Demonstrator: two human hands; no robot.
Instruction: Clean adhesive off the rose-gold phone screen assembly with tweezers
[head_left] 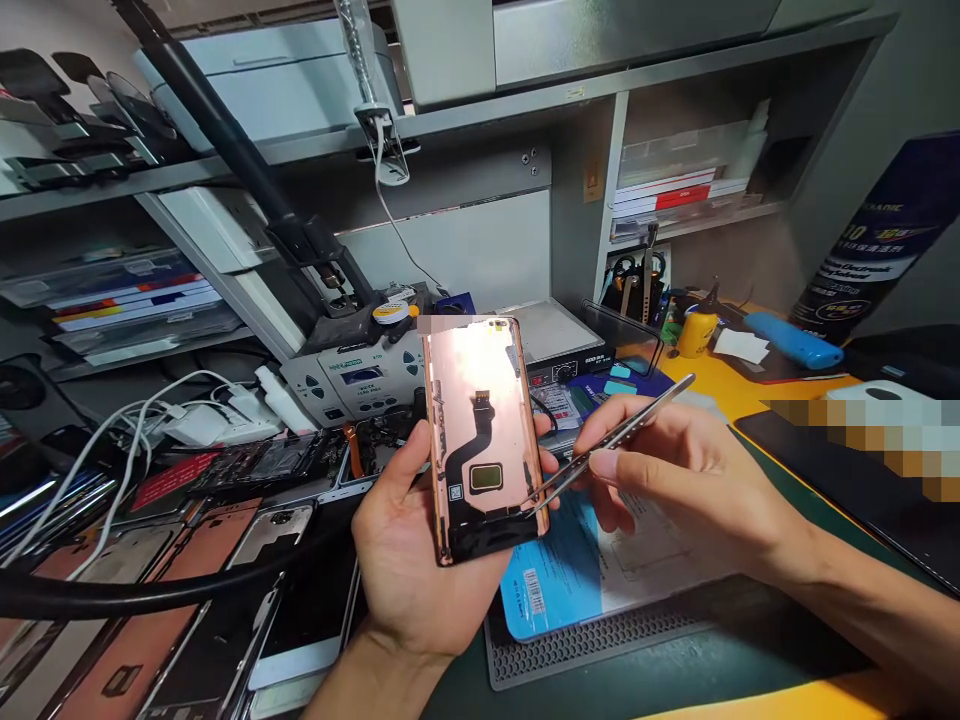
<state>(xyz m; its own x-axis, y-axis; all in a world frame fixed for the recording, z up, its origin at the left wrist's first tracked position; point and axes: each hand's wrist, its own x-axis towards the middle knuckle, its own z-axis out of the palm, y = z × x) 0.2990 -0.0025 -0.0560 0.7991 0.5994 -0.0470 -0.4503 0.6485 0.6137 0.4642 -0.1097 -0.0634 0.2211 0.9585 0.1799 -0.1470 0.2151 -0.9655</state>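
Note:
A phone screen assembly [502, 420] shows its copper-coloured back, with a black flex cable and a small square window on it. My left hand [420, 560] grips it from below and at both long edges, tilted up toward me. Pinched between the thumb and fingers of my right hand [660, 460] is a pair of metal tweezers [630, 428]. Their tips reach the lower right edge of the screen's back; whether they hold anything there I cannot tell. Below both hands lies a blue and white box [555, 590].
Several phone parts [217, 600] lie in a row at the left, crossed by a black hose [187, 595]. A soldering station [360, 380] stands behind. A yellow bottle [698, 325] and a large spray can [877, 240] are at the right. The box rests on a grey perforated mat [525, 660].

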